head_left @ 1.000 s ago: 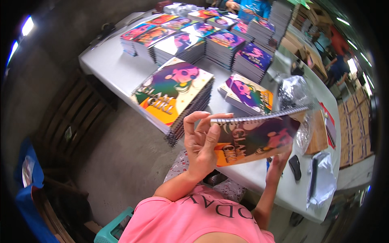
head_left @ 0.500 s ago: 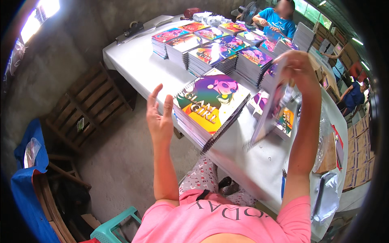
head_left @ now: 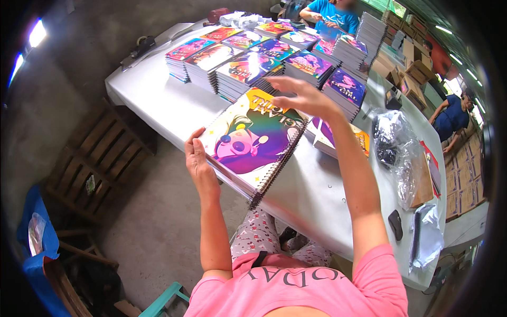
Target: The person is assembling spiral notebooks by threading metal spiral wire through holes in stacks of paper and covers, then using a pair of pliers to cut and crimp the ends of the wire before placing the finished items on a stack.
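A stack of spiral-bound notebooks [head_left: 248, 140] lies at the table's near edge. Its top cover shows a cartoon figure with sunglasses, upside down from here, and the black coil runs along the right side. Upright against the stack's left side is my left hand [head_left: 200, 165], fingers extended along the page edges. My right hand [head_left: 306, 99] hovers over the far end of the top notebook, open, its fingers stretched leftward and nothing in its grasp. Just right of the stack, partly behind my right forearm, is a lower pile of notebooks [head_left: 361, 141].
Piles of colourful notebooks [head_left: 245, 67] cover the white table's [head_left: 311, 187] far half. Clear plastic wrap [head_left: 402, 164], a small black object [head_left: 395, 224] and a spiral pad [head_left: 417, 238] lie right. A person in blue [head_left: 338, 18] is across the table. Wooden pallets [head_left: 100, 158] lean left.
My right hand has brought a notebook from the right onto the stack and let it go. The top cover now faces the other way round. My left hand has come in against the stack's side.
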`<action>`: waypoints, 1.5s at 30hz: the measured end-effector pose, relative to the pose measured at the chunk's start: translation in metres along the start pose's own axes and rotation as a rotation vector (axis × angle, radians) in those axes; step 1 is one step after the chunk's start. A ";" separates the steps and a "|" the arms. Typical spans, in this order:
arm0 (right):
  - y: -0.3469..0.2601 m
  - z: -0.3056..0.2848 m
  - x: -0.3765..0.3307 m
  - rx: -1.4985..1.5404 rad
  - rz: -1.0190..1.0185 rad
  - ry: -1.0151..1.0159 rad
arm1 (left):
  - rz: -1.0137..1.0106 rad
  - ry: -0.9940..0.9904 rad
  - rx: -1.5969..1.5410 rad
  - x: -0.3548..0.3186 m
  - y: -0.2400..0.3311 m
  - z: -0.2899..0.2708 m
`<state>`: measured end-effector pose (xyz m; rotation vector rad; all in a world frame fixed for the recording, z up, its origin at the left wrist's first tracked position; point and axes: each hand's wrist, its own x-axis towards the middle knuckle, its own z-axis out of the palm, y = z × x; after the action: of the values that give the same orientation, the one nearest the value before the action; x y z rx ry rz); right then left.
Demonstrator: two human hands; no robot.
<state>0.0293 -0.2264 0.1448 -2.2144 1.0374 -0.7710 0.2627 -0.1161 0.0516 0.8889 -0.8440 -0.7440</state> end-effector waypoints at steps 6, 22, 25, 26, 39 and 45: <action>0.044 0.077 -0.044 0.601 0.091 0.721 | 0.094 0.117 -0.173 0.003 -0.019 0.019; 0.216 -0.042 -0.256 -0.040 0.965 1.038 | 0.462 -0.702 -0.232 -0.128 0.052 0.067; 0.217 -0.068 -0.233 0.021 0.892 0.849 | -0.481 -0.882 -0.280 -0.157 0.005 0.125; 0.218 -0.076 -0.228 0.018 0.891 0.707 | -0.786 -0.853 -0.295 -0.160 -0.015 0.140; 0.247 -0.104 -0.186 -0.134 0.917 0.133 | -0.660 -0.235 0.020 -0.137 -0.165 0.251; 0.206 -0.072 -0.233 0.159 0.850 0.260 | -0.578 -0.331 0.334 -0.120 -0.152 0.251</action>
<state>-0.2435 -0.1672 -0.0103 -1.3411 1.7861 -0.7024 -0.0401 -0.1707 -0.0261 1.3593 -1.0323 -1.3024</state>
